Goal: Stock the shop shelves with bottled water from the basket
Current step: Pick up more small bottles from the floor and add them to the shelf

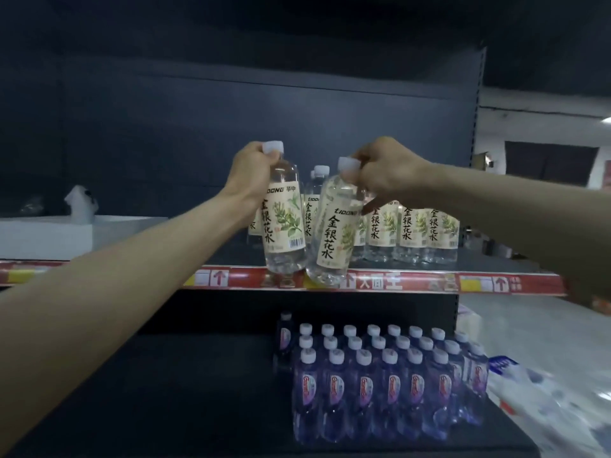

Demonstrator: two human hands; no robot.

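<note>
both arms up at the shelf [413,280]. left hand [251,173] curls round the neck of the first bottle [284,223], upright, its base at the shelf's front edge. right hand [386,173] grips the second bottle [334,233] just under the cap, tilted, base hanging in front of the shelf's red edge. further back on the shelf stands a row [413,233] of matching bottles. purple bottles [380,375] below the shelf, white box [46,233] on its left end.
</note>
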